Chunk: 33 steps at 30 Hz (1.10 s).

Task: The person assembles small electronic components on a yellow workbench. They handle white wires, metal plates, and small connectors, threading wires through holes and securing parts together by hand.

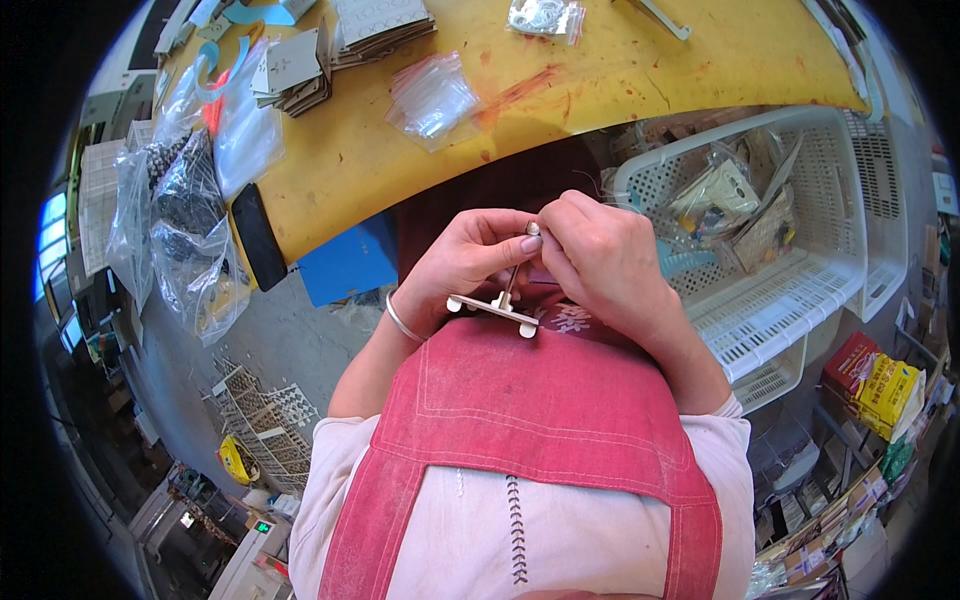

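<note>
In front of my red apron, my left hand (462, 258) is closed, its thumb and fingers pinching a small wooden assembly (492, 311). The assembly has a flat pale bar with rounded feet at both ends and a thin rod rising from its middle. A small round pale knob (533, 229) shows between my fingertips near the rod's upper end. My right hand (607, 258) is closed too, fingertips pinched against that upper end and meeting the left ones. Its curled fingers hide exactly what part they grip.
A yellow table (600, 95) curves across the front, bearing clear plastic bags (433, 98), stacked wooden sheets (380, 25) and a bag of rings (545, 18). A black phone-like slab (258, 235) lies at its left edge. White plastic baskets (770, 335) stand at right, holding bagged parts.
</note>
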### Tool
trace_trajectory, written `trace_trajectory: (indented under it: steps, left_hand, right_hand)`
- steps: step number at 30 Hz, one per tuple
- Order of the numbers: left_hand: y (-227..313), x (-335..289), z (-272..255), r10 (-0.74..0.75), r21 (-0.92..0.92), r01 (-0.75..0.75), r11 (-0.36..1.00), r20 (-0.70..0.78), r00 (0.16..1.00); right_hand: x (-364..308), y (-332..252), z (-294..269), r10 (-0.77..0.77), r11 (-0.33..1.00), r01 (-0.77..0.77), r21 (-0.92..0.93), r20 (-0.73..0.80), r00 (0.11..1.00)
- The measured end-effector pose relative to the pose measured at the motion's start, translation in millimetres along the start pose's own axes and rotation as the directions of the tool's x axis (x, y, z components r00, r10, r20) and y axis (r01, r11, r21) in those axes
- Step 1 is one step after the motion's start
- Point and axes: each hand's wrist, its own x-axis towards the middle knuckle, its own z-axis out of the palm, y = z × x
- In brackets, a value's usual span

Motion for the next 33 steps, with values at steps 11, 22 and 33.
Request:
trace_trajectory:
  steps: [11, 22, 33]
  left_hand:
    - [0, 9, -5, 0.025, 0.198, -0.016, 0.98, -0.045, 0.999]
    - [24, 23, 54, 0.181, 0.168, -0.212, 0.963, 0.184, 0.966]
    - [-5, 4, 52, 0.297, 0.191, -0.289, 0.938, -0.015, 0.955]
  right_hand:
    - [-11, 7, -26, 0.175, 0.939, -0.144, 0.314, -0.073, 0.982]
    - [-49, -2, -25, 0.301, 0.953, -0.264, 0.147, -0.385, 0.873]
    - [-51, -31, 1, 0.17, 0.977, -0.203, -0.063, -0.344, 0.924]
